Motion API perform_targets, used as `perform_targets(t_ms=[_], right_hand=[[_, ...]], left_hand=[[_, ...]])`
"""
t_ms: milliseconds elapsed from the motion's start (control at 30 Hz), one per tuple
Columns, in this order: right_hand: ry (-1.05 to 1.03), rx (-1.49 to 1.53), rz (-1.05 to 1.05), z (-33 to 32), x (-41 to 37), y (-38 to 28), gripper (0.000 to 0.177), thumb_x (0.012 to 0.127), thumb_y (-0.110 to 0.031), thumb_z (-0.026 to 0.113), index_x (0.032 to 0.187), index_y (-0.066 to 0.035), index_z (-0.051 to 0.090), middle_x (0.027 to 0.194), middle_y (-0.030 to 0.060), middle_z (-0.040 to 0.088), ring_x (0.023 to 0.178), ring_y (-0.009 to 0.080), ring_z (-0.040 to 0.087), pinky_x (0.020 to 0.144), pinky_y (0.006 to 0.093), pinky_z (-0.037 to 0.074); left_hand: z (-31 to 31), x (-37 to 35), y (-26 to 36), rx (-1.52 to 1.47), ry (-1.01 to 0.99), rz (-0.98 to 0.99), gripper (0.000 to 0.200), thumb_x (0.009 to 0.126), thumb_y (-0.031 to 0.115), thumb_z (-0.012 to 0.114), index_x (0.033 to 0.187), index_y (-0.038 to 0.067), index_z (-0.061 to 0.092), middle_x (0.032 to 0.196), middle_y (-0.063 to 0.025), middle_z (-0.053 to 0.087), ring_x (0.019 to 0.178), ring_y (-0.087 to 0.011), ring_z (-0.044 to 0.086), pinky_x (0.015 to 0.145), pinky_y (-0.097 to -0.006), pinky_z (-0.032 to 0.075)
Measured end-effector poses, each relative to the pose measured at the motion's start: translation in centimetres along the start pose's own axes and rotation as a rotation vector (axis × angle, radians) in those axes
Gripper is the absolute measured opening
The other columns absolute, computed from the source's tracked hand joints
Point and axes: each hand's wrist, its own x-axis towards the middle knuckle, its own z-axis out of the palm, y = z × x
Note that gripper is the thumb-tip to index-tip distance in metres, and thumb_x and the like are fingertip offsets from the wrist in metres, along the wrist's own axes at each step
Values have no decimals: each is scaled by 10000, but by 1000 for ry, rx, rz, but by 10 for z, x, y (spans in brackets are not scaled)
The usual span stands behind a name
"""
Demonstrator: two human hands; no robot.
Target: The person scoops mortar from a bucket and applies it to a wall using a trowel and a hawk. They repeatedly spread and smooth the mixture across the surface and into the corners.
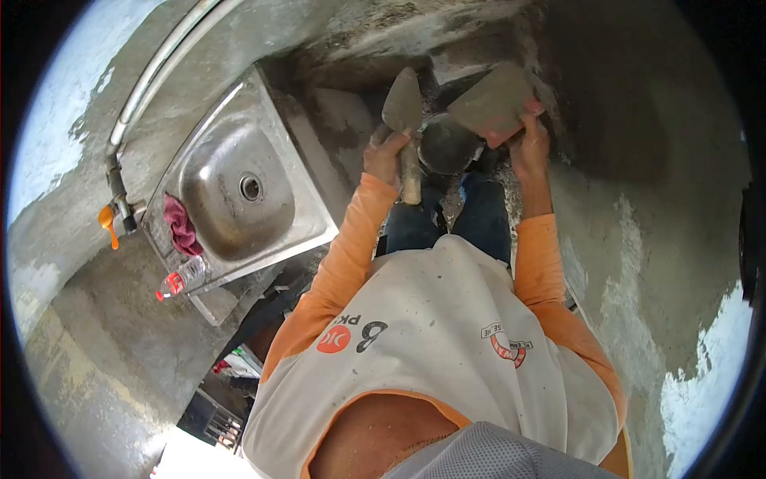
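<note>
My left hand point(384, 157) is closed round the handle of a pointed trowel point(403, 102), its grey-coated blade pointing away from me. In my right hand point(530, 148) is a flat, roughly rectangular board point(493, 102), coated in grey mortar, with pinkish red showing at its edge and corner. The board is tilted, and its underside is hidden. Below and between my hands stands a round bucket point(448, 145) with a dark grey inside; the board overlaps part of its rim. The trowel blade is apart from the board.
A steel sink point(299, 188) is on the left, with a maroon cloth point(182, 226) and a plastic bottle point(183, 277) on its edge. An orange-handled tap point(108, 219) hangs from a wall pipe point(137, 100). A cement wall point(630, 160) stands close on my right.
</note>
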Motion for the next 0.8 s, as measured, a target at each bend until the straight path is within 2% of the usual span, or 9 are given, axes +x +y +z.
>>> perform_targets(t_ms=[67, 167, 333, 400, 467, 633, 700, 733, 800], right_hand=[[22, 42, -17, -11, -6, 14, 465, 985, -196, 594, 1393, 14, 517, 1403, 127, 539, 1281, 269, 513, 1065, 429, 421], [26, 85, -71, -3, -19, 16, 467, 992, -203, 630, 1385, 20, 514, 1392, 135, 536, 1288, 265, 508, 1084, 439, 419], [-75, -176, -151, -5, -30, 4, 434, 963, -150, 666, 1334, 52, 566, 1314, 126, 604, 1191, 209, 574, 1038, 357, 450], [-118, -275, -223, -2, -36, -6, 416, 956, -127, 669, 1313, 66, 581, 1269, 115, 633, 1162, 187, 583, 1020, 326, 449], [-30, -535, -379, 0, -45, -17, 310, 965, -153, 660, 1205, 43, 670, 1086, 97, 710, 936, 168, 652, 891, 319, 509], [14, -884, -638, 20, -81, -51, 321, 954, -141, 661, 1217, 43, 666, 1050, 132, 727, 916, 171, 664, 849, 323, 517], [5, -932, -723, 26, -89, -56, 336, 950, -139, 661, 1234, 41, 658, 1070, 156, 730, 940, 191, 682, 862, 332, 520], [5, -1018, -793, 27, -93, -55, 337, 952, -138, 656, 1239, 39, 655, 1099, 175, 726, 961, 226, 695, 873, 343, 525], [4, -1119, -926, 35, -105, -54, 336, 957, -118, 639, 1262, 25, 648, 1202, 212, 700, 1053, 312, 705, 910, 366, 536]], left_hand=[[-14, 26, -12, -108, -174, -325, 377, 979, 141, 618, 1306, -34, 552, 1219, -138, 645, 1007, -214, 656, 937, -326, 530], [-11, 20, -15, -179, -321, -442, 339, 1001, 240, 627, 1265, 28, 616, 1103, -101, 694, 868, -208, 686, 791, -326, 585], [-1, -5, -16, -32, -447, -550, 374, 1018, 298, 593, 1279, 30, 599, 1100, -110, 686, 871, -192, 682, 794, -307, 579], [3, -7, -25, 64, -471, -515, 419, 1012, 306, 606, 1332, 43, 543, 1107, -119, 686, 856, -197, 683, 748, -304, 593], [5, -11, -26, 85, -458, -471, 451, 1009, 316, 612, 1352, 39, 521, 1096, -122, 691, 852, -203, 682, 737, -300, 594], [12, -33, -10, -20, -436, -477, 519, 1001, 329, 624, 1391, 20, 474, 1121, -144, 693, 855, -208, 687, 730, -277, 587], [11, -34, -2, 153, -540, -484, 588, 1002, 316, 626, 1455, 5, 415, 1233, -178, 656, 981, -254, 688, 885, -314, 561], [12, -35, -4, 152, -551, -467, 588, 1002, 316, 626, 1455, 5, 415, 1233, -178, 656, 981, -254, 688, 885, -314, 561], [17, -38, -12, 677, -427, 118, 709, 996, 272, 634, 1551, 14, 277, 1283, -235, 624, 1116, -338, 653, 999, -374, 509]])
